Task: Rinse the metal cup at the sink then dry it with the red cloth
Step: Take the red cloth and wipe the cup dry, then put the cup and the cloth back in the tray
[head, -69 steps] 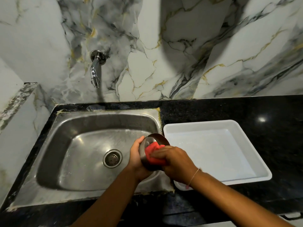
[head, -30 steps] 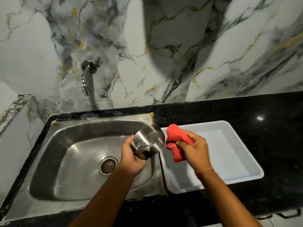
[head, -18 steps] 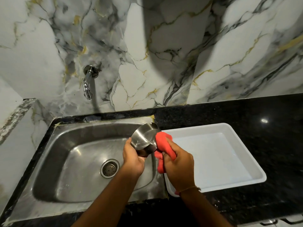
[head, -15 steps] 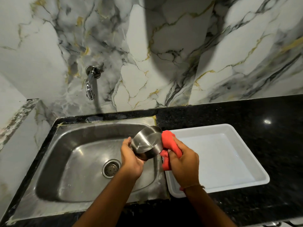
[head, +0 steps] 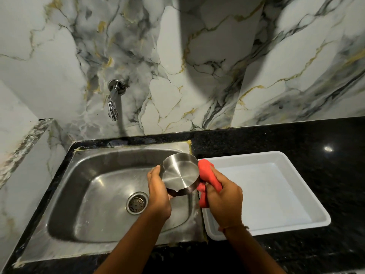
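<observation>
My left hand (head: 158, 190) holds the metal cup (head: 180, 174) above the right side of the steel sink (head: 94, 194). The cup is tilted, with its flat shiny bottom turned up toward me and its mouth facing down. My right hand (head: 224, 196) is closed on the bunched red cloth (head: 207, 175) and presses it against the cup's right side wall. A fold of the cloth hangs down below my right hand's fingers. The inside of the cup is hidden.
A chrome tap (head: 113, 103) sticks out of the marble wall above the sink; no water runs. A white plastic tray (head: 276, 194) lies on the black counter (head: 325, 139) just right of the sink. A marble side ledge (head: 25, 143) rises at the left.
The cloth was inside the cup, then came out and away to the right. It has returned to the cup's outer right side, and the cup's bottom has turned up toward me.
</observation>
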